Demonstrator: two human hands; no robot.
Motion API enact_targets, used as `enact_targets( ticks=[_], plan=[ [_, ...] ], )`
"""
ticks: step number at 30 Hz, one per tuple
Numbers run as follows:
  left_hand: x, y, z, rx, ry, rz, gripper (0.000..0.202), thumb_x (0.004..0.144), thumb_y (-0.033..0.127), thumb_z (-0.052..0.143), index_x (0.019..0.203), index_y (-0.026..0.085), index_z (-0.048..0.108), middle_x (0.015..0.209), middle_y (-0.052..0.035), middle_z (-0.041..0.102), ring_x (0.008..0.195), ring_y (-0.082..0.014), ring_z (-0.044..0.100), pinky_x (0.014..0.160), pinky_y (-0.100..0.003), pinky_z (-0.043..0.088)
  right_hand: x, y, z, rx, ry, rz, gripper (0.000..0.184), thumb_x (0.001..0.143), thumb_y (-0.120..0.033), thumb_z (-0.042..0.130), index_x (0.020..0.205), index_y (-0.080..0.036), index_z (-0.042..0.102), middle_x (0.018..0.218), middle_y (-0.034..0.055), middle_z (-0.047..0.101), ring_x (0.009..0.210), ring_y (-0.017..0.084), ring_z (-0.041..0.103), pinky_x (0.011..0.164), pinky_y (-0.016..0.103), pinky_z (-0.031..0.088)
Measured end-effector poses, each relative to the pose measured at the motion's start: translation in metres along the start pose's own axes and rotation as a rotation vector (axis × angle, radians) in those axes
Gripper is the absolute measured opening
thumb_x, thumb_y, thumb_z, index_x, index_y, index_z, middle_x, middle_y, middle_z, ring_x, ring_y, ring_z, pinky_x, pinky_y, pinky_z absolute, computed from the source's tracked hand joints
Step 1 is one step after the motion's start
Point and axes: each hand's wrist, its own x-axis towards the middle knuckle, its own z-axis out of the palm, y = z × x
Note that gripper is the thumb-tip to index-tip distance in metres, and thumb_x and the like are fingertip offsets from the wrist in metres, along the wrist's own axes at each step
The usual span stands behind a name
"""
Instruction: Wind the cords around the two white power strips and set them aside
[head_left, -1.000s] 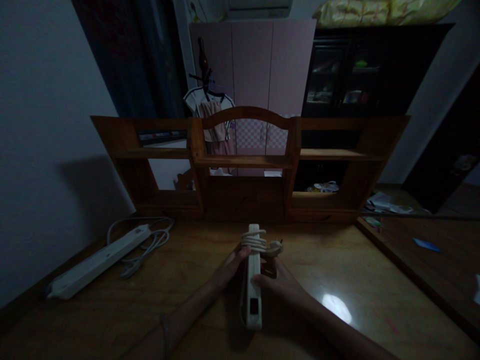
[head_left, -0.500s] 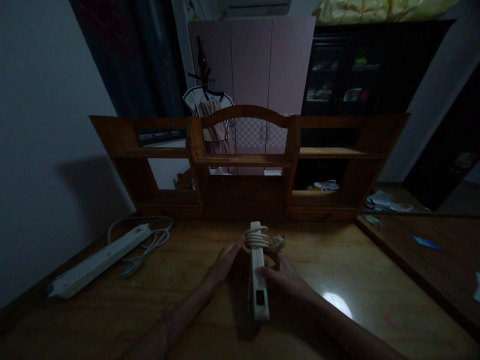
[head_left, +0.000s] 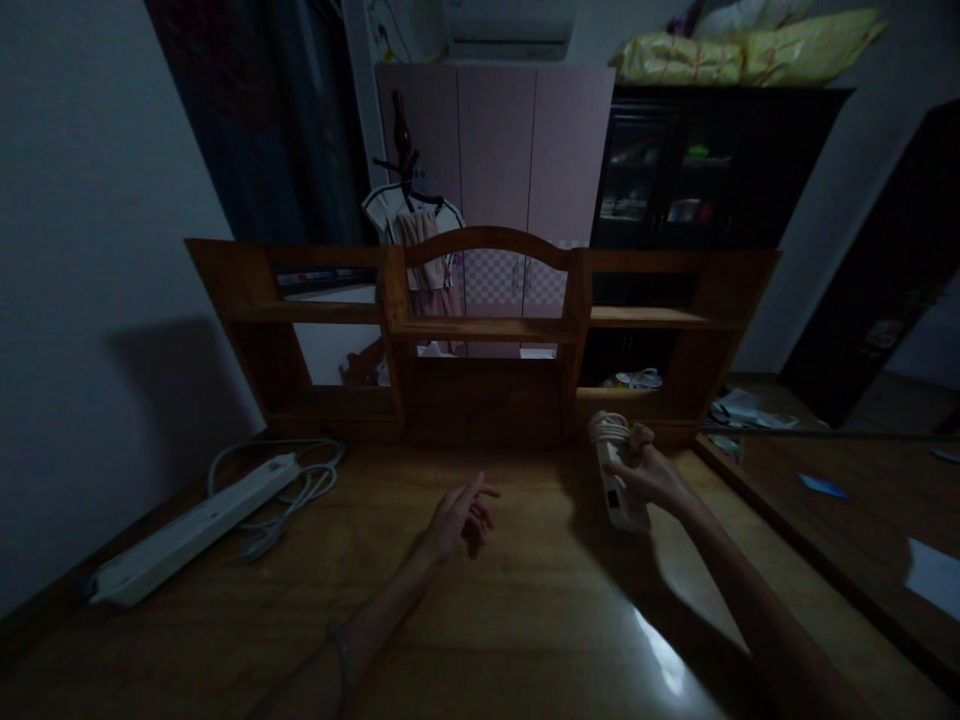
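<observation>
My right hand [head_left: 651,478] grips a cream power strip [head_left: 616,483] with its cord coiled around the far end [head_left: 609,428]. It holds the strip lifted over the right part of the wooden desk [head_left: 525,590], close to the lower right shelf opening. My left hand [head_left: 459,514] hovers over the middle of the desk, fingers loosely spread, holding nothing.
A second, longer white power strip [head_left: 187,530] with a loose cord [head_left: 292,480] lies at the desk's left by the wall. A wooden shelf unit [head_left: 480,330] stands along the desk's back edge. A second, darker surface [head_left: 847,520] adjoins on the right with a few papers on it.
My right hand has carried the wrapped power strip from the desk's middle up and to the right. My left hand has let go of it and stays near the middle.
</observation>
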Motion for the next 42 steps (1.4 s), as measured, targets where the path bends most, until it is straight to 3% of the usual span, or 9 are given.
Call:
enact_targets(
  ticks=[6,12,16,20,25,30,37,42],
  plan=[
    [0.0,-0.004,0.006,0.042,0.007,0.025,0.062,0.082,0.068,0.043,0.099,0.01,0.061,0.062,-0.0017,0.056,0.038,-0.0137,0.053,0.033,-0.023,0.04,0.003,0.011,-0.004,-0.431,-0.174,-0.031,0.064,0.07,-0.055,0.062,0.119,-0.014,0.053,0.096,0.0132,0.067,0.083,0.027,0.065,0.063,0.029,0.042],
    [0.004,-0.011,0.005,0.068,0.005,0.037,0.054,0.083,0.062,0.047,0.098,0.012,0.06,0.063,-0.0004,0.056,0.038,-0.0123,0.053,0.032,-0.021,0.04,-0.01,-0.01,0.012,-0.652,-0.15,-0.104,0.076,0.076,-0.059,0.054,0.131,-0.008,0.042,0.105,0.0203,0.066,0.092,0.034,0.064,0.067,0.033,0.041],
    [0.007,-0.017,0.004,0.086,0.002,0.052,0.049,0.084,0.057,0.049,0.099,0.012,0.06,0.063,-0.0003,0.057,0.037,-0.0114,0.051,0.031,-0.02,0.039,-0.014,-0.011,0.019,-0.732,-0.121,-0.144,0.082,0.077,-0.058,0.053,0.138,-0.005,0.034,0.106,0.0207,0.066,0.094,0.035,0.064,0.071,0.036,0.042],
    [0.007,-0.018,0.006,0.114,0.007,0.076,0.042,0.084,0.05,0.051,0.098,0.011,0.06,0.063,-0.0006,0.057,0.039,-0.0108,0.052,0.032,-0.02,0.039,-0.018,-0.005,0.028,-0.753,-0.029,-0.202,0.083,0.082,-0.057,0.048,0.143,-0.005,0.026,0.115,0.0218,0.063,0.103,0.034,0.061,0.077,0.036,0.042],
    [0.005,-0.02,0.006,0.146,0.004,0.077,0.037,0.082,0.044,0.053,0.095,0.011,0.061,0.063,-0.0006,0.057,0.04,-0.01,0.051,0.033,-0.018,0.038,-0.026,-0.005,0.05,-0.784,0.094,-0.225,0.077,0.091,-0.051,0.036,0.144,0.003,0.019,0.105,0.0227,0.065,0.098,0.032,0.06,0.077,0.036,0.042],
    [0.006,-0.023,0.006,0.167,-0.003,0.076,0.037,0.083,0.045,0.052,0.094,0.012,0.062,0.062,-0.0005,0.057,0.04,-0.0094,0.051,0.034,-0.018,0.037,-0.03,-0.009,0.065,-0.767,0.155,-0.247,0.075,0.091,-0.047,0.037,0.144,0.003,0.021,0.109,0.0226,0.062,0.101,0.033,0.057,0.077,0.036,0.043],
    [0.007,-0.024,0.004,0.183,-0.012,0.085,0.035,0.085,0.043,0.051,0.095,0.012,0.063,0.063,-0.0009,0.058,0.04,-0.0094,0.051,0.035,-0.019,0.037,-0.023,-0.003,0.057,-0.683,0.183,-0.15,0.077,0.087,-0.055,0.041,0.14,0.0,0.031,0.117,0.0247,0.054,0.1,0.034,0.06,0.084,0.04,0.043],
    [0.007,-0.025,0.003,0.179,-0.01,0.073,0.037,0.084,0.046,0.052,0.095,0.012,0.063,0.064,-0.0006,0.058,0.04,-0.0097,0.052,0.035,-0.019,0.038,-0.015,0.01,0.053,-0.445,0.158,-0.16,0.085,0.084,-0.057,0.047,0.144,-0.003,0.022,0.128,0.0261,0.05,0.118,0.034,0.052,0.094,0.04,0.041]
  ],
)
